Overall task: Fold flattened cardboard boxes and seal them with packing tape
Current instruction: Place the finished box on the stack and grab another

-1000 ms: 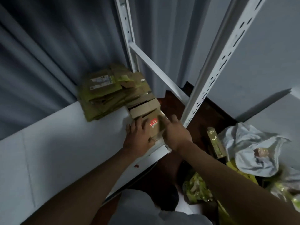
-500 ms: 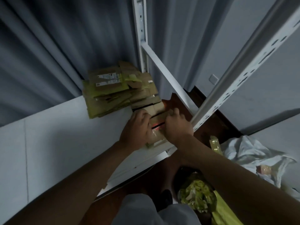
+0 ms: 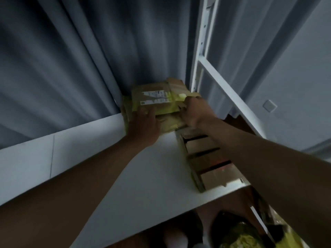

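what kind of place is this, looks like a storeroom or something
Probably a small storage or packing corner: a white metal rack with a shelf board, a stack of flattened cardboard boxes on it, and a grey curtain behind.

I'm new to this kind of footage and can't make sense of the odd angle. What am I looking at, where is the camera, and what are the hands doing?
There is no machine here: a person wears a wide-angle camera on the head, looking down along both arms. The left hand and the right hand reach to a stack of flattened cardboard boxes at the back of a white shelf, against a grey curtain. Both hands are on the stack's edges; the blur hides how firmly they grip. Under the right forearm lies a row of brown cardboard pieces. A white metal upright of the rack stands behind.
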